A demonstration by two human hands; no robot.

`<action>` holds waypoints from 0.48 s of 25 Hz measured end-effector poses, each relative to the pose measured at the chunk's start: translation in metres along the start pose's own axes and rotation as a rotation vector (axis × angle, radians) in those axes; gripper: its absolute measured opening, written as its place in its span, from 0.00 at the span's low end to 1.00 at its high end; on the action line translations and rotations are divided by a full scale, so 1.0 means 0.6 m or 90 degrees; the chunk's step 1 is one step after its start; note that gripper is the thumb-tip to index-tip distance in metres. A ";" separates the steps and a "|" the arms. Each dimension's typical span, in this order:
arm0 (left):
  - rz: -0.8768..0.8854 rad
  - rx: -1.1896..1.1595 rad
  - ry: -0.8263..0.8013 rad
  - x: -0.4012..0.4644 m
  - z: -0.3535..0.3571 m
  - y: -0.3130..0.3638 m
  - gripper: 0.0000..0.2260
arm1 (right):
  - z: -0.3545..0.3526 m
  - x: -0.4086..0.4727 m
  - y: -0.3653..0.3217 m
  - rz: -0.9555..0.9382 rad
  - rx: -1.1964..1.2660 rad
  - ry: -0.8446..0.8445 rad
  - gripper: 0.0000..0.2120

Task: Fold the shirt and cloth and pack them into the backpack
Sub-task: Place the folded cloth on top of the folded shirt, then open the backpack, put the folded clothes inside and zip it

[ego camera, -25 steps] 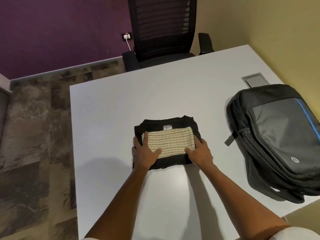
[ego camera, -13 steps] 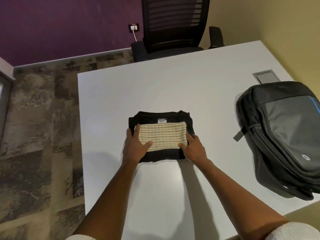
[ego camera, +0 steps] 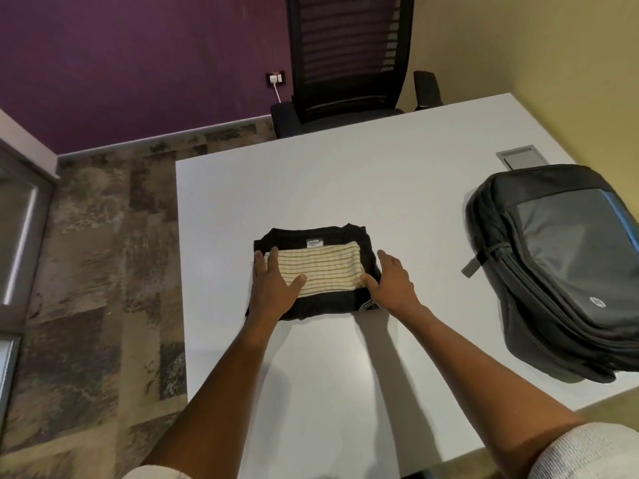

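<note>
Bracketing the folded shirt (ego camera: 311,302) and cloth (ego camera: 321,271) mid-table with my left hand (ego camera: 273,292) and right hand (ego camera: 392,288), fingers straight, I risk the cloth sliding off toward the backpack (ego camera: 560,271) far right.

White table (ego camera: 345,181), grey hatch (ego camera: 522,157) set flush near the far right corner. Folded black shirt (ego camera: 313,307) flat at the middle. Backpack (ego camera: 560,271) lying flat at the right edge, well apart from shirt.
</note>
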State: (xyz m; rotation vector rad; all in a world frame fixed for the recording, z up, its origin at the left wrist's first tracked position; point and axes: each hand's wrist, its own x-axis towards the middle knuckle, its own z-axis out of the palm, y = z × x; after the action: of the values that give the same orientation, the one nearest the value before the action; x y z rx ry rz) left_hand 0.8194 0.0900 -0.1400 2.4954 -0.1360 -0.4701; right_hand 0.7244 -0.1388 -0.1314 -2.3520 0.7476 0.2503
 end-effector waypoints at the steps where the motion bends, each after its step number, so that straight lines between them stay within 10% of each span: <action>1: 0.013 0.002 -0.002 -0.010 0.001 0.020 0.40 | -0.018 -0.005 0.005 -0.003 0.004 0.007 0.35; 12: 0.203 0.014 -0.084 -0.096 0.110 0.365 0.38 | -0.279 -0.085 0.192 0.034 0.064 0.161 0.33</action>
State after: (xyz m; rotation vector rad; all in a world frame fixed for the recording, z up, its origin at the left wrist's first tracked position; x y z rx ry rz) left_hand 0.7438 -0.1138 -0.0478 2.4022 -0.5834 -0.4985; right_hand 0.6140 -0.2947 -0.0449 -2.2940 0.9218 -0.0623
